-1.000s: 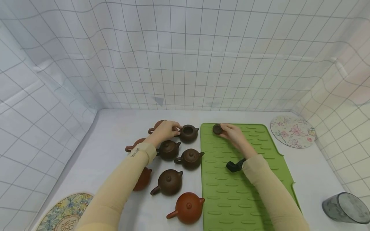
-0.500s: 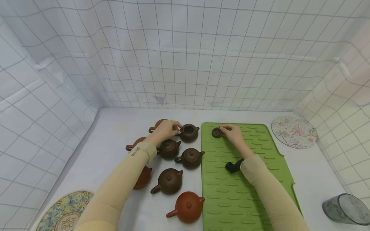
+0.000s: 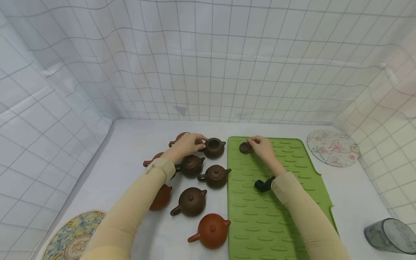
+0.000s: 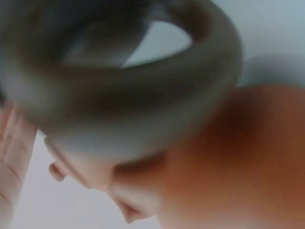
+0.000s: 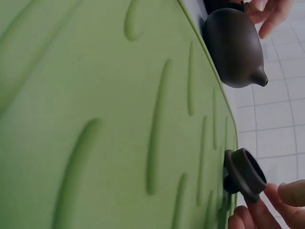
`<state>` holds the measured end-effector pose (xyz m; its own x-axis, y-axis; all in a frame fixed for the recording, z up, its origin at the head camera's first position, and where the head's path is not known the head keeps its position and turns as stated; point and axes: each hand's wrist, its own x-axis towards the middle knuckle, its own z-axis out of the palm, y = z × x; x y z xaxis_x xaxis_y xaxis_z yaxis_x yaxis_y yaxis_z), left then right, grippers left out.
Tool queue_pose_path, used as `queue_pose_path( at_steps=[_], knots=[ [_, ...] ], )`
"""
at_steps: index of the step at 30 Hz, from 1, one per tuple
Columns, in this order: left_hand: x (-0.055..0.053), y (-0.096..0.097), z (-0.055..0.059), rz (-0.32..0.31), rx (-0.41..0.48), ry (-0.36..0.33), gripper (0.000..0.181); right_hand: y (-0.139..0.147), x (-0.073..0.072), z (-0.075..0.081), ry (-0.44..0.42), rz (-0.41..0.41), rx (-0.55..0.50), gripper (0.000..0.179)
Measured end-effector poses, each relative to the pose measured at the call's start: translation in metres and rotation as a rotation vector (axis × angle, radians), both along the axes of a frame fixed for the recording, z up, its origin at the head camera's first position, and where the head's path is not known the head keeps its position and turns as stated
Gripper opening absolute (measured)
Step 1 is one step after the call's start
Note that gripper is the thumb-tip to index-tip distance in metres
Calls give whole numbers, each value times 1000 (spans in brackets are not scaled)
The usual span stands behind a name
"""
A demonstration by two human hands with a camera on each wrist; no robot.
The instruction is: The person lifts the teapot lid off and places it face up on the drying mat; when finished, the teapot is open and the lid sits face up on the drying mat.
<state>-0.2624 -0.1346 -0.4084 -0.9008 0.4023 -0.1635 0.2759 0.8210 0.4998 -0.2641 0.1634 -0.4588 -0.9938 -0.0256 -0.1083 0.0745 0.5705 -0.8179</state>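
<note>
Near the back of the table, my left hand (image 3: 186,146) holds a dark brown teapot (image 3: 215,150) at its handle side; the handle is hidden behind the fingers. The pot has its round mouth uncovered and its spout pointing right. On the green mat, my right hand (image 3: 263,148) pinches the edge of a dark brown teapot lid (image 3: 244,147) between thumb and fingers. In the right wrist view the lid (image 5: 245,174) is upside down, knob toward the mat. A blurred dark handle (image 4: 143,95) fills the front of the left wrist view.
Several lidded brown and reddish teapots stand around my left forearm, including an orange-red one (image 3: 212,231) in front. The green mat (image 3: 250,224) bears a black angled object (image 3: 262,185) beside my right sleeve. A glass (image 3: 390,235) lies at right; round patterned mats (image 3: 333,148) flank the table.
My right hand has lowered the lid a little toward the mat, and its fingers have shifted to the lid's edge. My left hand stays at the uncovered teapot.
</note>
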Motion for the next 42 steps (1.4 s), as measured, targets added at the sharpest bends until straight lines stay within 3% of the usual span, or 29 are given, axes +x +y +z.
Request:
queue_pose_path(
  at_steps=[5, 11, 14, 21, 27, 32, 42],
  knots=[
    [8, -1, 15, -36, 32, 50, 35, -3, 7, 14, 85, 41, 66, 33],
    [39, -2, 27, -158, 96, 110, 28, -15, 28, 33, 148, 138, 116, 31],
    [53, -1, 27, -212, 85, 115, 23, -24, 40, 40, 167, 209, 83, 29],
    [75, 1, 19, -248, 66, 100, 22, -44, 68, 40, 144, 358, 9, 26],
    [83, 0, 12, -232, 77, 39, 26, -59, 81, 34, 203, 490, 20, 21],
    [83, 2, 9, -218, 63, -18, 30, -66, 83, 29, 264, 540, 23, 20],
    [82, 10, -1, -187, -24, 36, 32, -73, 83, 22, 312, 563, 14, 19]
  ],
)
